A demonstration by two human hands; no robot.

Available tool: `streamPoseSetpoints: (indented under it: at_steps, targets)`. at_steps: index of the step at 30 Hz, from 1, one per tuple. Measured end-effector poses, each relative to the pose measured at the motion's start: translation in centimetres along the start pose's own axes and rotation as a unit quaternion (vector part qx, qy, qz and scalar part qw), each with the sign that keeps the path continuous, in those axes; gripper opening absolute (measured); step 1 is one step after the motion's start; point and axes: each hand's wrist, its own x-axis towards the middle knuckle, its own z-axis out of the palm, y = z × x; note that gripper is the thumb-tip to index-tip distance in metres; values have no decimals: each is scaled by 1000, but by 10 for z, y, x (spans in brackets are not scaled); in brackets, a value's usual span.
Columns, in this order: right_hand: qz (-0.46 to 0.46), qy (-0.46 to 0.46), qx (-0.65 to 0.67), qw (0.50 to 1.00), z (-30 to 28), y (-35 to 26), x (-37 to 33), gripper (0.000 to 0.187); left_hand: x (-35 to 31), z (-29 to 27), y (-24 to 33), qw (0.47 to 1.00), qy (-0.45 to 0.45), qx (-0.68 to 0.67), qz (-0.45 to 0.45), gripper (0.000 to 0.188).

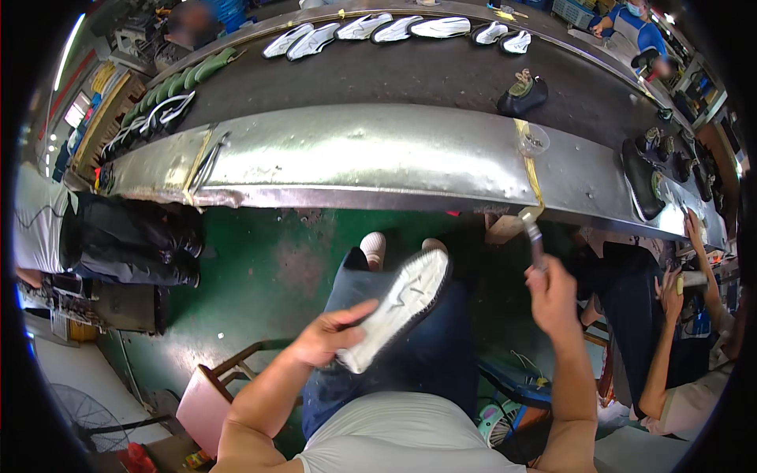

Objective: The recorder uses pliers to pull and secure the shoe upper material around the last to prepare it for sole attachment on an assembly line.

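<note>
Over my lap, my left hand (331, 335) grips the heel end of a lasted shoe upper (414, 288). Its white underside faces up, ringed by a dark gathered edge, and its toe points up and to the right. To the right of it, my right hand (552, 292) is closed round the handle of a hammer (536, 240). The hammer's pale metal head is raised near the bench's front edge, apart from the shoe upper.
Ahead runs a metal-edged bench (355, 154) with a dark belt (378, 79). White-bottomed shoe uppers (378, 30), green ones (185, 80) and a dark shoe (522, 94) lie there. A clear dish (534, 140) sits on the edge. People stand left and sit right; a pink chair (205, 406) is beside me.
</note>
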Motion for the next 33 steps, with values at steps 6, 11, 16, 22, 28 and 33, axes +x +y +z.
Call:
streamPoseSetpoints:
  at_steps: [6, 11, 16, 22, 28, 33]
  targets:
    - [0, 167, -269, 949, -39, 113, 133, 42, 117, 22, 192, 971, 44, 183, 144, 52]
    - [73, 191, -283, 937, -38, 152, 163, 46, 294, 35, 305, 891, 96, 395, 201, 50]
    - [74, 204, -242, 946, -32, 147, 163, 46, 427, 2, 302, 306, 143, 909, 245, 41]
    - [116, 189, -223, 949, -39, 143, 162, 44, 432, -34, 306, 515, 23, 719, 467, 21]
    - [101, 183, -235, 949, -32, 155, 160, 42, 448, -204, 378, 479, 457, 611, 434, 29]
    - [119, 173, -221, 952, -34, 145, 162, 39, 478, -298, 427, 545, 608, 541, 201, 44]
